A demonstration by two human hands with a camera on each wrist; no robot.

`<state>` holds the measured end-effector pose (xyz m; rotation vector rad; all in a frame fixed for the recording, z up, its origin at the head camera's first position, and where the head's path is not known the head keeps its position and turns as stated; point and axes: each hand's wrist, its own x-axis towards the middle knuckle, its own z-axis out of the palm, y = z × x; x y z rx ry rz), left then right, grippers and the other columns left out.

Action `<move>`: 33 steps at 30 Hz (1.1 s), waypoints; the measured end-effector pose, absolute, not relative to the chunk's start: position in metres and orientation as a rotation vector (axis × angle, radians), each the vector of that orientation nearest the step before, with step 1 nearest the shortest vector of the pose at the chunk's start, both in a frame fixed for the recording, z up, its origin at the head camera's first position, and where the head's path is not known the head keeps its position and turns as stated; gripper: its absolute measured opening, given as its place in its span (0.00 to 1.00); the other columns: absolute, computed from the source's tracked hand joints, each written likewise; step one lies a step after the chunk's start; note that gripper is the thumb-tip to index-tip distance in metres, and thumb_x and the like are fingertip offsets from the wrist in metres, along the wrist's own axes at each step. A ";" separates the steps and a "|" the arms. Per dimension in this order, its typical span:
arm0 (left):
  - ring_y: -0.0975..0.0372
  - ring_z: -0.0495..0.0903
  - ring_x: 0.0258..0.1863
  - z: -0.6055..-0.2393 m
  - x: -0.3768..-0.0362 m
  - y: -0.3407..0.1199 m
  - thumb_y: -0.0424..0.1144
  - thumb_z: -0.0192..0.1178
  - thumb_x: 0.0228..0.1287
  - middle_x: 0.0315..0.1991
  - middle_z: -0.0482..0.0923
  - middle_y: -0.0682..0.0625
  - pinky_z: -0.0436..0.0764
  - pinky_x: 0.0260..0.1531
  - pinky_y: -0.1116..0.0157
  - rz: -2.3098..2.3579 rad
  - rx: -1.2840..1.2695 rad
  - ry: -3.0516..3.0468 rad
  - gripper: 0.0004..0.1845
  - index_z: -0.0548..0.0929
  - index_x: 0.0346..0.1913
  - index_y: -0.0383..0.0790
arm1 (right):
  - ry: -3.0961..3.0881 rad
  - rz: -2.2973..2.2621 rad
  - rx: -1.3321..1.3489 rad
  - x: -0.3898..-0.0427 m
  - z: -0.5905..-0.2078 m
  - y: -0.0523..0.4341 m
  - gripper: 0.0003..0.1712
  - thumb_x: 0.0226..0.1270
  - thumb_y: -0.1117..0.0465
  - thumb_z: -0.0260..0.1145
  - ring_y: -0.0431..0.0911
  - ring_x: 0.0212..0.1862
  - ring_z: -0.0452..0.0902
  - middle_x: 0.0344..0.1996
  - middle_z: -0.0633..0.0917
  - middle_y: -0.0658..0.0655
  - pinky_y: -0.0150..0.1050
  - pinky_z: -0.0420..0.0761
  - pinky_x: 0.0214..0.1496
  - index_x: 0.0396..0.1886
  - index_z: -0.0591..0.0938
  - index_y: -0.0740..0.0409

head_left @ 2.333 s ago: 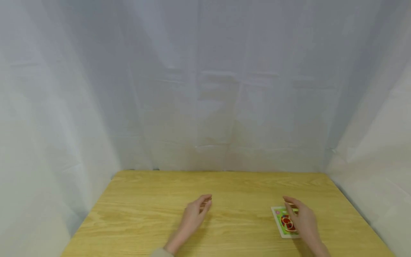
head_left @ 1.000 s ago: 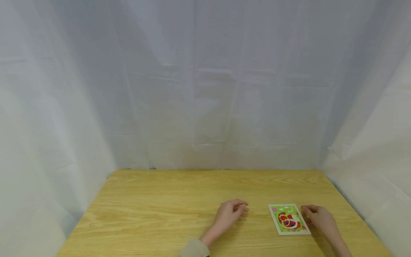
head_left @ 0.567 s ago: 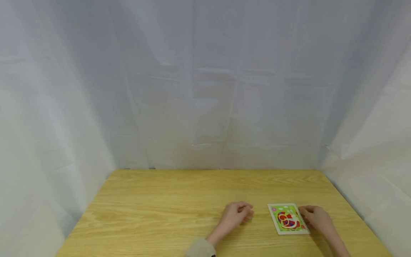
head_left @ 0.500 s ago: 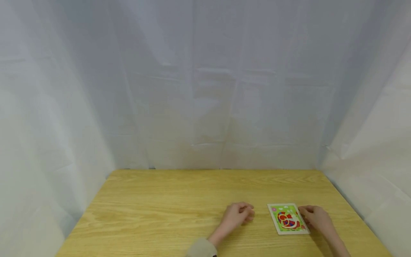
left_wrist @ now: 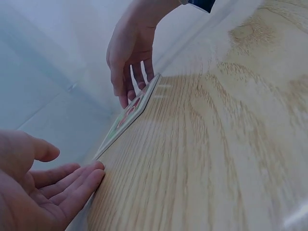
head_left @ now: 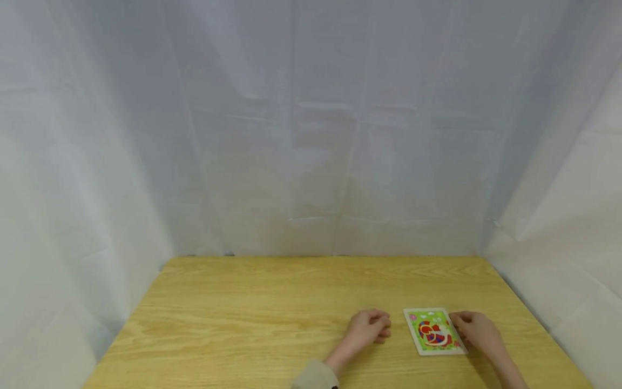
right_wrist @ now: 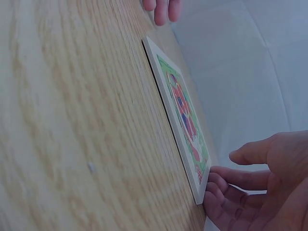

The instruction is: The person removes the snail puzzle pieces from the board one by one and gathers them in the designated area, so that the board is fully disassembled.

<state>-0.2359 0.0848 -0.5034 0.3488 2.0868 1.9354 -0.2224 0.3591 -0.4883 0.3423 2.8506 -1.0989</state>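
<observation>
Far left there's only pale draped cloth (head_left: 87,162) and the light oak-grain wooden table (head_left: 233,324). Moving in, the left hand (head_left: 369,328) rests on the wood with its fingers loosely curled, holding nothing, just short of the puzzle's left edge and not touching it. Then the piece itself: a flat rectangular wooden puzzle board, white-rimmed with a green picture and a red figure (head_left: 434,331), lying face up on the table's right half, long axis running away from the person and tipped slightly leftward at the far end. No box, tray or other container anywhere; the board sits on bare wood. On the right, the right hand (head_left: 473,329) is right up against the board's right long edge, fingers (right_wrist: 226,204) relaxed and touching the near corner, thumb lifted clear, nothing gripped. So the board lies between the two hands, the right one nearer
</observation>
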 end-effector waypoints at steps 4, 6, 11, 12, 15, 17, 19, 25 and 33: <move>0.55 0.83 0.30 -0.506 -0.233 0.090 0.32 0.55 0.63 0.33 0.82 0.41 0.82 0.28 0.64 1.958 0.340 2.067 0.12 0.79 0.45 0.26 | 2.831 -1.109 0.349 -0.222 -0.490 0.357 0.29 0.68 0.50 0.54 0.42 0.29 0.78 0.32 0.84 0.60 0.36 0.78 0.28 0.52 0.75 0.74; 0.54 0.83 0.30 -0.506 -0.233 0.091 0.32 0.55 0.62 0.33 0.82 0.41 0.82 0.28 0.64 1.971 0.332 2.059 0.12 0.79 0.44 0.26 | 2.829 -1.110 0.347 -0.222 -0.491 0.356 0.29 0.68 0.50 0.54 0.42 0.29 0.78 0.33 0.84 0.60 0.36 0.78 0.28 0.52 0.75 0.74; 0.55 0.83 0.30 -0.503 -0.233 0.094 0.32 0.56 0.62 0.33 0.82 0.42 0.82 0.29 0.65 1.968 0.310 2.070 0.12 0.79 0.45 0.26 | 2.840 -1.111 0.334 -0.222 -0.491 0.353 0.28 0.68 0.50 0.54 0.42 0.29 0.78 0.33 0.84 0.60 0.36 0.78 0.28 0.52 0.75 0.73; 0.55 0.83 0.30 -0.503 -0.234 0.094 0.32 0.56 0.62 0.33 0.82 0.42 0.82 0.29 0.65 1.962 0.306 2.078 0.12 0.79 0.45 0.27 | 2.837 -1.112 0.333 -0.222 -0.491 0.352 0.29 0.68 0.50 0.54 0.42 0.29 0.78 0.33 0.84 0.60 0.36 0.78 0.28 0.52 0.75 0.73; 0.56 0.83 0.30 -0.502 -0.234 0.094 0.33 0.56 0.62 0.34 0.82 0.42 0.82 0.29 0.65 1.950 0.292 2.085 0.13 0.79 0.45 0.27 | 2.814 -1.130 0.346 -0.223 -0.491 0.349 0.29 0.68 0.50 0.54 0.41 0.29 0.78 0.31 0.84 0.58 0.36 0.78 0.28 0.52 0.75 0.73; 0.56 0.83 0.30 -0.503 -0.235 0.094 0.34 0.55 0.63 0.34 0.82 0.43 0.82 0.29 0.65 1.946 0.283 2.088 0.13 0.79 0.46 0.28 | 2.799 -1.147 0.349 -0.223 -0.491 0.347 0.29 0.68 0.49 0.54 0.41 0.28 0.77 0.30 0.83 0.56 0.36 0.78 0.28 0.52 0.75 0.73; 0.57 0.83 0.30 -0.503 -0.236 0.094 0.34 0.55 0.63 0.33 0.82 0.43 0.82 0.29 0.65 1.942 0.279 2.094 0.13 0.79 0.46 0.28 | 2.788 -1.166 0.359 -0.223 -0.490 0.345 0.29 0.68 0.49 0.55 0.41 0.28 0.77 0.29 0.83 0.55 0.36 0.78 0.28 0.52 0.75 0.73; 0.58 0.82 0.30 -0.504 -0.237 0.093 0.35 0.56 0.63 0.34 0.82 0.44 0.82 0.29 0.67 1.916 0.297 2.157 0.14 0.79 0.48 0.30 | 2.768 -1.266 0.337 -0.222 -0.488 0.335 0.25 0.67 0.53 0.56 0.42 0.28 0.79 0.31 0.84 0.57 0.37 0.79 0.28 0.51 0.77 0.72; 0.58 0.82 0.31 -0.501 -0.237 0.092 0.34 0.54 0.64 0.37 0.81 0.44 0.82 0.29 0.67 1.910 0.323 2.186 0.15 0.77 0.51 0.29 | 2.772 -1.312 0.321 -0.225 -0.491 0.326 0.22 0.67 0.57 0.56 0.43 0.27 0.80 0.30 0.84 0.59 0.37 0.81 0.28 0.49 0.78 0.73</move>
